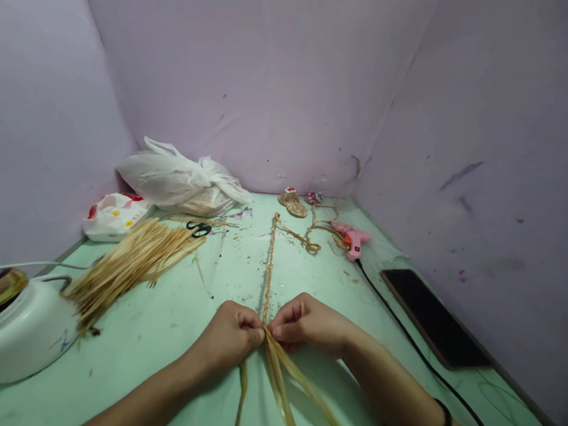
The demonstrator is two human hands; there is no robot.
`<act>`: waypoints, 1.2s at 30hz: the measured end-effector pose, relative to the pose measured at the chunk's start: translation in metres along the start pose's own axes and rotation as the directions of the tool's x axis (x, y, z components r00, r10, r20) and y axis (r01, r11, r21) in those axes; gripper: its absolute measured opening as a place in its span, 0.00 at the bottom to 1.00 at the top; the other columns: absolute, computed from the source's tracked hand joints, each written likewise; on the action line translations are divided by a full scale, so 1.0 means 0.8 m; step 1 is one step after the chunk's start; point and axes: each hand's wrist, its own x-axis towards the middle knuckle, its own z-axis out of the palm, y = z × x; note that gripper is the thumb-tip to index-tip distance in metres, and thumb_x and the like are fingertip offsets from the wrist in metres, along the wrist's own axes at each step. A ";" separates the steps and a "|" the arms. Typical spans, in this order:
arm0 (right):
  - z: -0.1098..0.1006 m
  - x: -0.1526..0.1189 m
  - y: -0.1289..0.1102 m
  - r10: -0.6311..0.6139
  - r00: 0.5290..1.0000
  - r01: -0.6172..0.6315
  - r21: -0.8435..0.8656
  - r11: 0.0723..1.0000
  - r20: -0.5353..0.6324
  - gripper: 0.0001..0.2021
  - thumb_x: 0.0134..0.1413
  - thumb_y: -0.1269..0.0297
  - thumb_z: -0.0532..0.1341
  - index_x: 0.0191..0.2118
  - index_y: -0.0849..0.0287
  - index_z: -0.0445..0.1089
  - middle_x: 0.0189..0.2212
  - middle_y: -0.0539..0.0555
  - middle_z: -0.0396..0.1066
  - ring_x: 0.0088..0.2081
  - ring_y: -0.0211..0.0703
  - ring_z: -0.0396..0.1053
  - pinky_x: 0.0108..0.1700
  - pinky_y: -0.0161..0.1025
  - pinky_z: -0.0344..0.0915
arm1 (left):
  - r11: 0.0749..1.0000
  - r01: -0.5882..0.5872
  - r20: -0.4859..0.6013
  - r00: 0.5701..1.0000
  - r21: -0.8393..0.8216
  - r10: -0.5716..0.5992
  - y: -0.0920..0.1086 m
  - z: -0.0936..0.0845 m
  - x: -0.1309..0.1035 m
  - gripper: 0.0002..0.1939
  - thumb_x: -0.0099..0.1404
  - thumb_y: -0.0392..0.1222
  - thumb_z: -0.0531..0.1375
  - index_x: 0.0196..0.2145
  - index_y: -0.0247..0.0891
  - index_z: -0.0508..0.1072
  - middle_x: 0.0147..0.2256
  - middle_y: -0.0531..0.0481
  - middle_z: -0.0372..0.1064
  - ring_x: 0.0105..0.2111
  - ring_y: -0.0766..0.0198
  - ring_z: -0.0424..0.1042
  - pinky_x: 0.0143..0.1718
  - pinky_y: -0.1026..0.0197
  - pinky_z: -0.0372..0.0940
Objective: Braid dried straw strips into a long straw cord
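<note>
A thin braided cord [270, 265] runs straight away from me over the pale green table, its far end near the small woven sandal [294, 202]. At its near end my left hand [236, 334] pinches the strands between thumb and fingers. My right hand [303, 322] is closed beside it, fingertips on the same spot at the strands. Loose flat straw strands [282, 395] fan out below the hands toward the front edge, one of them hanging separately under my left hand.
On the left lie a straw bundle [133, 262], black-handled scissors [198, 229], a white plastic bag [181, 180], a wipes pack [115, 217] and a white container [26, 335]. A pink glue gun [352, 238], its black cable [415, 343] and a phone [432, 318] are at right.
</note>
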 end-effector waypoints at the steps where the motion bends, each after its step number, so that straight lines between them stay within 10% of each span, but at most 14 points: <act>1: -0.001 0.001 -0.003 -0.008 1.000 0.009 -0.025 1.000 0.021 0.04 0.29 0.70 0.61 0.19 0.65 0.70 0.11 0.46 0.63 0.16 0.28 0.58 0.22 0.29 0.56 | 1.000 -0.010 0.001 1.000 -0.006 0.010 0.001 0.000 0.000 0.06 0.44 0.36 0.52 0.14 0.32 0.64 0.12 0.58 0.50 0.15 0.74 0.47 0.18 0.67 0.42; 15: 0.024 0.001 0.010 -0.021 1.000 0.019 0.293 0.956 0.004 0.21 0.26 0.55 0.68 0.24 0.63 0.61 0.17 0.45 0.62 0.20 0.29 0.60 0.24 0.31 0.59 | 0.975 -0.108 -0.012 0.994 -0.194 0.108 0.006 0.000 -0.006 0.08 0.45 0.39 0.54 0.15 0.32 0.65 0.14 0.56 0.54 0.17 0.73 0.50 0.19 0.68 0.45; 22: 0.024 0.001 0.019 0.019 0.999 -0.015 0.129 0.992 -0.027 0.18 0.34 0.52 0.63 0.18 0.62 0.59 0.08 0.40 0.49 0.10 0.24 0.40 0.13 0.30 0.34 | 0.995 -0.101 0.016 0.995 -0.015 0.101 0.006 0.002 -0.008 0.12 0.49 0.40 0.52 0.19 0.29 0.70 0.16 0.54 0.57 0.19 0.71 0.53 0.21 0.67 0.49; 28: 0.024 0.006 0.029 -0.118 0.978 0.134 0.080 0.988 -0.172 0.17 0.29 0.57 0.66 0.18 0.63 0.60 0.09 0.43 0.56 0.13 0.24 0.45 0.16 0.30 0.38 | 0.949 -0.151 0.057 0.988 0.276 0.141 0.007 -0.004 -0.005 0.11 0.50 0.41 0.51 0.17 0.32 0.65 0.15 0.56 0.49 0.19 0.72 0.48 0.19 0.68 0.44; 36: 0.027 0.009 0.038 -0.166 0.973 0.175 0.048 0.983 -0.158 0.14 0.36 0.59 0.63 0.19 0.63 0.59 0.10 0.41 0.52 0.15 0.25 0.44 0.18 0.29 0.39 | 0.994 0.014 0.154 0.988 0.110 -0.031 0.019 -0.011 -0.005 0.10 0.47 0.43 0.53 0.18 0.33 0.63 0.15 0.59 0.45 0.17 0.74 0.44 0.18 0.67 0.41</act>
